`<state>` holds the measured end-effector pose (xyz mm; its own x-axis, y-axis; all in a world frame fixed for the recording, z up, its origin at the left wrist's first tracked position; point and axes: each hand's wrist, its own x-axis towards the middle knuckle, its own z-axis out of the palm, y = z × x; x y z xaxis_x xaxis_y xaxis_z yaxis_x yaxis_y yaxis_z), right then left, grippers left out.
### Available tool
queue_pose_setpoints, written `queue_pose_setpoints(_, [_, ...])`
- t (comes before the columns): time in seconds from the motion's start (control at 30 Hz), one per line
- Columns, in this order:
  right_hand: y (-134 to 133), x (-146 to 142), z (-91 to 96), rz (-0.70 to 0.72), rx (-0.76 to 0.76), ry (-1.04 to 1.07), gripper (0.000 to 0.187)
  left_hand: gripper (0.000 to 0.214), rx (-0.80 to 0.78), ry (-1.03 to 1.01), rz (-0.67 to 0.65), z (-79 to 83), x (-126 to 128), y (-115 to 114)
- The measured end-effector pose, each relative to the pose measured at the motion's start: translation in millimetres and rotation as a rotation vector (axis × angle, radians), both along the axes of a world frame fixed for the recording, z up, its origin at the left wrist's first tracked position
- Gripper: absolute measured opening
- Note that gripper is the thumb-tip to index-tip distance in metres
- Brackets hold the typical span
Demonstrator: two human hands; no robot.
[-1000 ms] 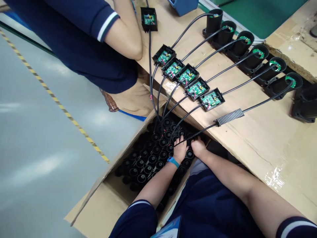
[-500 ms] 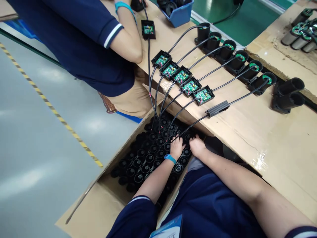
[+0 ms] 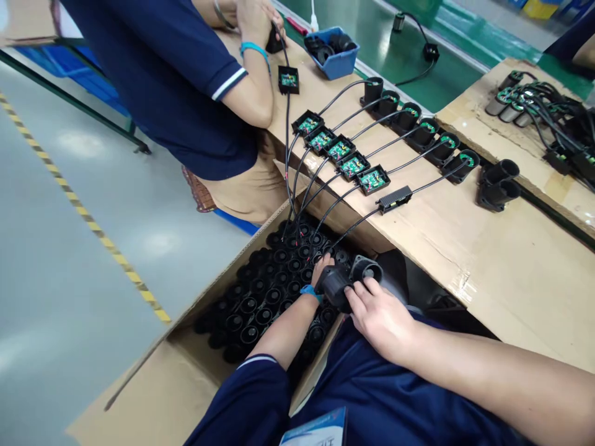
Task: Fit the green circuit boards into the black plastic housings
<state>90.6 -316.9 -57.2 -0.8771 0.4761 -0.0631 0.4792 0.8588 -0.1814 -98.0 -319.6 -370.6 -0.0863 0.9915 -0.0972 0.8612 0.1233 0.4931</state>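
My right hand (image 3: 379, 319) is closed on a black tube housing (image 3: 349, 280), lifted just above a cardboard box (image 3: 186, 359) packed with several like black housings (image 3: 274, 291). My left hand (image 3: 321, 266), a blue band on its wrist, grips the far side of the same housing. Just beyond, on the cardboard-covered bench (image 3: 488, 254), lie several open black boxes with green circuit boards (image 3: 346, 161), each wired to an upright black tube (image 3: 421, 127); their loose leads hang over the box.
A co-worker in a dark blue shirt (image 3: 186, 80) sits at the left end of the bench, hands on a small part. A blue bin (image 3: 332, 52) of black parts stands at the back. Two empty black tubes (image 3: 497, 183) lie to the right. Grey floor with striped tape lies left.
Both hands were down among the housings in the box; they have now come up holding one housing. The view has tilted up, showing more of the bench and conveyor.
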Motion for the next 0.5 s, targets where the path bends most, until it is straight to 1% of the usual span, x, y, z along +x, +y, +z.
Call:
queue_pose_setpoints(0.07, [-5,25,37.8,-0.012,0.058,0.129,0.039,0.020,-0.002,0.005,-0.008,-2.2,-1,2])
queue_pose_setpoints(0.13, [-2,57,70.9,-0.065,0.130,0.219,0.041,0.020,0.003,0.003,-0.013,-3.5,-2,4])
queue_pose_setpoints(0.2, [9,94,93.0,-0.183,0.228,0.240,0.047,0.023,0.023,-0.005,-0.017,-2.0,-4,6])
queue_pose_setpoints(0.23, [16,114,99.2,-0.262,0.289,0.225,0.048,0.024,0.039,-0.010,-0.020,-0.3,-4,5])
queue_pose_setpoints(0.3, [31,155,103.2,-0.430,0.403,0.157,0.048,0.025,0.080,-0.024,-0.034,3.1,-5,4])
queue_pose_setpoints(0.37, [48,193,99.8,-0.578,0.464,0.061,0.046,0.029,0.123,-0.039,-0.055,3.4,-9,4])
queue_pose_setpoints(0.43, [66,225,93.5,-0.710,0.440,-0.067,0.045,0.033,0.164,-0.050,-0.077,-0.1,-13,4])
queue_pose_setpoints(0.5, [84,247,88.3,-0.834,0.344,-0.206,0.045,0.036,0.208,-0.058,-0.082,-4.4,-18,4])
